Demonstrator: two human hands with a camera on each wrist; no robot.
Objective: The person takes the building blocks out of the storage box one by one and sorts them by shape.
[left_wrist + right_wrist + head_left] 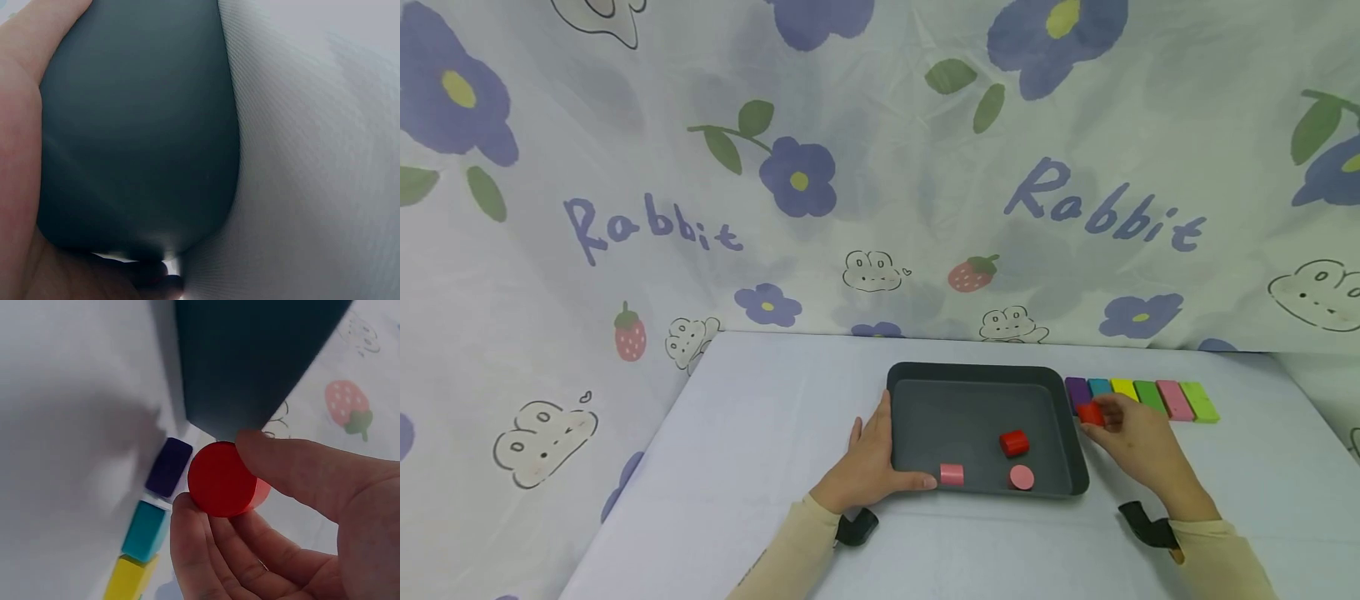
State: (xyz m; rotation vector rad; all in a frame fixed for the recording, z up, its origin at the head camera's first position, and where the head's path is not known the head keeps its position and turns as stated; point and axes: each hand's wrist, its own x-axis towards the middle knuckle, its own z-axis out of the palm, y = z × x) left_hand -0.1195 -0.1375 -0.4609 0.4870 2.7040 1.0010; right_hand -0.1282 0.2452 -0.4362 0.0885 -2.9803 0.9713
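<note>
In the head view my right hand (1138, 442) pinches a red cylinder (1090, 414) beside the tray's right rim. The right wrist view shows the cylinder's round end (222, 479) between thumb and fingertips. My left hand (871, 471) rests against the front left corner of a dark grey rectangular tray (977, 372), fingers extended along its left side and thumb along the front rim. Inside the tray, another red cylinder (1015, 443) lies on its side. Toward the front rim are a pink cylinder (951, 474) lying down and a pink cylinder (1021, 477) with its round end facing up.
Right of the tray, several coloured blocks stand in a row, from a purple block (1077, 395) to a lime green block (1199, 402). My right hand overlaps part of the row. A printed curtain (880, 183) hangs behind the white table (775, 400).
</note>
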